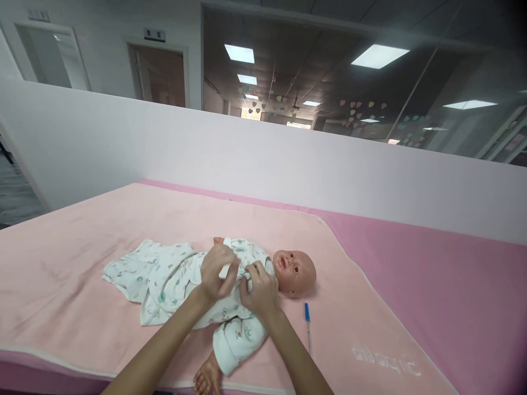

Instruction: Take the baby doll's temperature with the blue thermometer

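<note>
A baby doll [294, 271] lies on its back on a pale pink towel [82, 241], head to the right, dressed in a white printed baby suit [164, 277]. Both my hands are over the doll's chest. My left hand [217, 270] is curled, its fingertips pinching the suit's front fabric. My right hand [260, 288] is closed on the fabric near the collar, just below the doll's chin. One doll arm in a white sleeve [236, 340] sticks out toward me, its bare hand at the towel's near edge.
A blue pen [307, 323] lies on the towel right of my right forearm. The towel covers a deeper pink surface [432, 274] that runs on to the right. A low white partition wall [263, 159] stands behind, with glass walls and doors beyond.
</note>
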Available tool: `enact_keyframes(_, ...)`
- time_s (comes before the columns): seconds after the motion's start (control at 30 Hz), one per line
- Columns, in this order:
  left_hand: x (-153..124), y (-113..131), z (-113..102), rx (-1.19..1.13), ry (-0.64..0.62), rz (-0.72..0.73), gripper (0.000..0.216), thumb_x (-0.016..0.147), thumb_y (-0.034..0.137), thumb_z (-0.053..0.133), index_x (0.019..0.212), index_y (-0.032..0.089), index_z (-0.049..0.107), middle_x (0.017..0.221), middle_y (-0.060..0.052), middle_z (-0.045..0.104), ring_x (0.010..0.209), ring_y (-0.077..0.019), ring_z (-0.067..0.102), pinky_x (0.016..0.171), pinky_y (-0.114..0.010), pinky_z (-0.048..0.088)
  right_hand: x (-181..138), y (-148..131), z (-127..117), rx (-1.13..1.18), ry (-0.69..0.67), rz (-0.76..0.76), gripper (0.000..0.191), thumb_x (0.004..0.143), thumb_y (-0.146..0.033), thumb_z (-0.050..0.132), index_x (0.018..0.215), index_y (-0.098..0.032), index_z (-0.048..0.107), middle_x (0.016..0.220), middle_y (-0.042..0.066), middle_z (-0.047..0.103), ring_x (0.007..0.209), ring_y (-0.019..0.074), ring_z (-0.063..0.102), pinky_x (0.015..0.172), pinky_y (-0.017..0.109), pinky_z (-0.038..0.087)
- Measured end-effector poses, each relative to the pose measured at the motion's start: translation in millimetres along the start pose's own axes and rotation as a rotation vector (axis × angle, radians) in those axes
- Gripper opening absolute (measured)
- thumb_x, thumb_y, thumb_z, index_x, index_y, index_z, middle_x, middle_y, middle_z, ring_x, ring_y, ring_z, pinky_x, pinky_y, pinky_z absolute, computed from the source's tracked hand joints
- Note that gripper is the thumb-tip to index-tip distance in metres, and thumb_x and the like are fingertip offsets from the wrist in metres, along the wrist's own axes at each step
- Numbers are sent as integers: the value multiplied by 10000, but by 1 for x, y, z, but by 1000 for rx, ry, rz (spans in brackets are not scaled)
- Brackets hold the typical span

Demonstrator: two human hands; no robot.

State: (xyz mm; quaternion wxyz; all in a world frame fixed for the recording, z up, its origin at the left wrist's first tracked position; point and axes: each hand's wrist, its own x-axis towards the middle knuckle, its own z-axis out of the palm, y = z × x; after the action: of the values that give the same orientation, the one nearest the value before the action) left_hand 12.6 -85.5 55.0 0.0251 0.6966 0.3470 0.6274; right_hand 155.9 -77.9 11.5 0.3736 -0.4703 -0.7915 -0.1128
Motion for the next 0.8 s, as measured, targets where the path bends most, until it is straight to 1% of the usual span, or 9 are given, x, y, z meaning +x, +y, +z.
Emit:
enact_keyframes(0.07,5,-11,10,-102,-122,-183,186,869,321,425,952,190,529,627,12,528,614,-136,526,633,-286,439,-2,1,0,25,-17,17,121,726,-211,443,801,-176,531,774,40,539,593,131,485,489,231,293)
enact_keyframes(0.13,7,-21,16,-190,-255,-381,239,872,326,408,1042,180,495,604,29,509,603,-131,515,615,-259,420,-3,3,-1,53,-30,31,106,720,-211,444,791,-177,515,770,38,523,614,140,486,508,238,311)
enact_keyframes(0.2,7,-28,17,-257,-391,-488,262,874,353,401,1017,171,525,623,21,530,626,-135,518,619,-249,409,-4,4,0,97,-32,35,81,731,-210,440,776,-179,500,761,33,512,619,140,483,522,240,325)
enact_keyframes(0.27,5,-30,14,-320,-530,-513,273,872,370,406,930,164,576,697,-5,572,693,-146,532,661,-255,410,-4,5,0,150,-9,44,68,760,-205,428,766,-181,491,752,29,508,620,135,485,539,236,340)
enact_keyframes(0.33,5,-30,9,-383,-640,-507,265,863,365,429,876,162,599,793,-25,598,770,-157,540,713,-264,413,-5,6,2,189,26,49,84,792,-198,414,765,-180,492,746,26,511,628,131,494,557,231,355)
enact_keyframes(0.47,5,-29,0,-382,-764,-491,228,799,358,538,903,170,613,870,-31,604,768,-152,529,687,-255,418,-7,7,7,201,127,9,105,828,-187,417,809,-176,520,775,31,537,656,123,515,584,217,379)
enact_keyframes(0.53,4,-31,-1,-354,-799,-482,238,754,335,596,930,176,611,880,-27,604,751,-147,523,668,-249,418,-8,7,9,195,171,3,98,835,-186,429,826,-176,526,788,32,549,677,123,525,598,215,386)
enact_keyframes(0.6,3,-33,-2,-346,-813,-469,248,729,292,620,949,179,607,906,-29,606,777,-153,531,693,-255,425,-8,7,10,181,181,16,95,840,-187,434,819,-178,526,776,29,552,685,125,528,608,219,389)
enact_keyframes(0.8,2,-35,0,-349,-787,-459,195,731,218,591,919,173,617,932,-39,620,889,-180,548,812,-285,421,-7,6,9,177,171,49,85,818,-183,448,770,-178,518,734,19,537,668,125,515,607,225,376)
